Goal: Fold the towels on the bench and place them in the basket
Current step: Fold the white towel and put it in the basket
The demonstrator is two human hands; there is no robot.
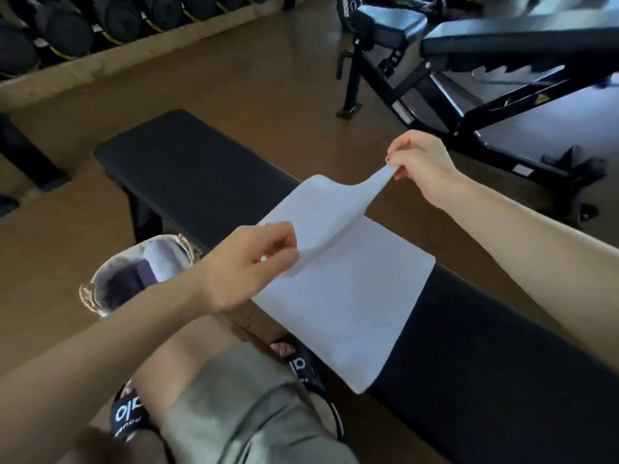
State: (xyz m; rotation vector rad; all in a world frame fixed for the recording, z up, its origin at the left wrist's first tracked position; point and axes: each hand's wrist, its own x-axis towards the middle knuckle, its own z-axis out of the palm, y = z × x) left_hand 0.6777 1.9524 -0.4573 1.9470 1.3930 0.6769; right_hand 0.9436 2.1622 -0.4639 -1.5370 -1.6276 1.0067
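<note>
Both hands pinch corners of the white towel (348, 289) lying across the black bench (201, 175): left hand (248, 262) near, right hand (418, 162) raised farther off. Slides (301, 366) read "alo". Basket (110, 286) sits left on the floor.

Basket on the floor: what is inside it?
The basket holds a rolled pale towel and something dark beside it. The left forearm covers its near side, so the rest is hidden.

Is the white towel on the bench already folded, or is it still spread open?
Partly folded: the left hand and right hand pinch two corners of the white towel, lifted over its flat part on the bench.
</note>
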